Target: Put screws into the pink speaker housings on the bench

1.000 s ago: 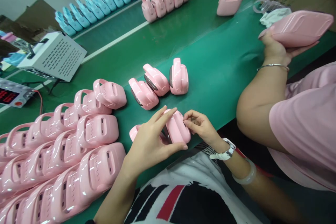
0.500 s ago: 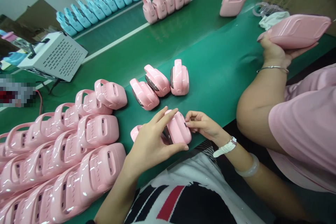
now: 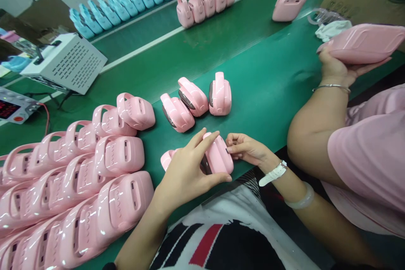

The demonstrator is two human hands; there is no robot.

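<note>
The left hand (image 3: 185, 173) grasps a pink handled case (image 3: 218, 155) at the near edge of the green belt (image 3: 268, 80), the right hand (image 3: 245, 149) pinches its right end, seemingly fitting or checking a small part, so fine fingertip alignment seems needed next.

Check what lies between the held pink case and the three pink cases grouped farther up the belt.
Only bare green belt separates the held pink case from the three pink cases, head view.

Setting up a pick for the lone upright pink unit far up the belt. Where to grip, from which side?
Take the upright pink unit by its arched handle, from above: it stands alone on the green belt with the loop topmost and open, so fingers can likely hook through.
</note>
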